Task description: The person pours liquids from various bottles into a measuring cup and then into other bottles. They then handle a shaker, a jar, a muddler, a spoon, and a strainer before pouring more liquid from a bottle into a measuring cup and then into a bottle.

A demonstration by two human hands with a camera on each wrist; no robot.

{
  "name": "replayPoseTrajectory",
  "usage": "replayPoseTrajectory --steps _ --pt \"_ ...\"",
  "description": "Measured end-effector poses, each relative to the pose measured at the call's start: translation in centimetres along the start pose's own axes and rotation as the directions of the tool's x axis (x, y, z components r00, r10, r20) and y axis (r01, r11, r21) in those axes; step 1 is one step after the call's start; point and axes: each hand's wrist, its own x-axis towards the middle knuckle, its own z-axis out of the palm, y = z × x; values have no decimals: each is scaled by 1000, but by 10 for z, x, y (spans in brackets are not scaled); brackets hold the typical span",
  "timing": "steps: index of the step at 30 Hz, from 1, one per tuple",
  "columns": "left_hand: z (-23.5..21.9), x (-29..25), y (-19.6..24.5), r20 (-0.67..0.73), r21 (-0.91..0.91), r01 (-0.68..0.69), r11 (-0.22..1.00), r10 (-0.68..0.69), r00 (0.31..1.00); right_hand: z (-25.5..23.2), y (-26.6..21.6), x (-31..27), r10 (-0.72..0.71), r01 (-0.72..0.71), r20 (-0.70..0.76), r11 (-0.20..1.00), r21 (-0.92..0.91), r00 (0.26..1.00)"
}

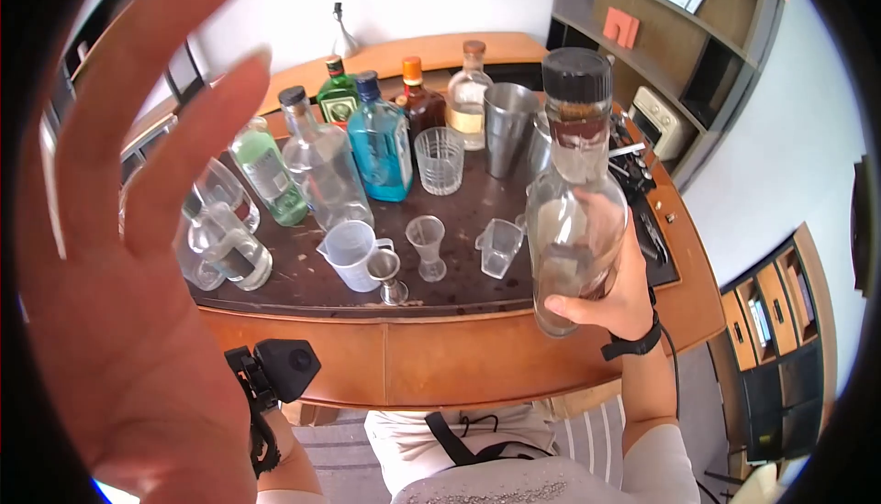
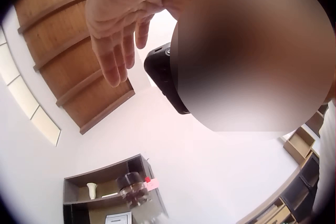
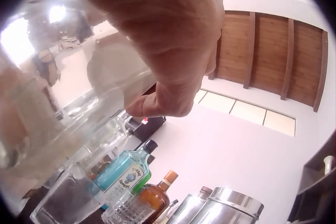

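Note:
My right hand (image 1: 617, 288) grips a clear glass bottle (image 1: 574, 229) with a black cap, upright above the front right of the table. In the right wrist view the right hand's fingers (image 3: 176, 95) curl round the clear glass. Close to the head camera, my left hand (image 1: 128, 321) is raised, fingers extended and nothing in it. The left wrist view shows the same left hand (image 2: 123, 22) with fingers hanging loosely. Nearest the held bottle stands a small clear glass pitcher (image 1: 500, 249). A metal jigger (image 1: 389, 276), a plastic measuring jug (image 1: 351, 252) and an hourglass-shaped glass (image 1: 428, 252) stand left of it.
Behind them on the table (image 1: 440, 321) stand a blue bottle (image 1: 381, 155), a clear bottle (image 1: 326, 169), a green-tinted bottle (image 1: 269, 174), a cut-glass tumbler (image 1: 440, 163) and a metal shaker tin (image 1: 507, 128). Bar tools (image 1: 633, 169) lie at the right edge.

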Motion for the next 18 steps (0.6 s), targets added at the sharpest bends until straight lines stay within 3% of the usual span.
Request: replayPoseTrajectory --steps 2,3,7,11,14,15,18 --pt "-1 -11 0 13 -17 63 998 -63 998 -3 -5 6 -9 9 15 1000 -3 1000" --pt "1 -17 0 30 -31 99 995 -98 995 -2 -8 4 33 -32 -1 996 82 999" --pt "6 -26 3 67 -34 169 985 -167 984 -2 -3 3 -40 40 2 994 102 999" --pt "5 -27 3 128 -143 182 973 -164 978 -3 -6 2 -11 11 24 1000 19 1000" --pt "-7 -34 -4 146 -207 201 958 -172 974 -11 -8 1 -70 73 33 988 -132 997" --pt "-11 -37 -9 152 -234 218 947 -186 971 -12 -5 -1 -9 9 -8 998 -62 1000" --pt "-16 -44 -23 169 -329 397 857 -360 918 -15 0 1 25 -25 -11 998 -57 1000"
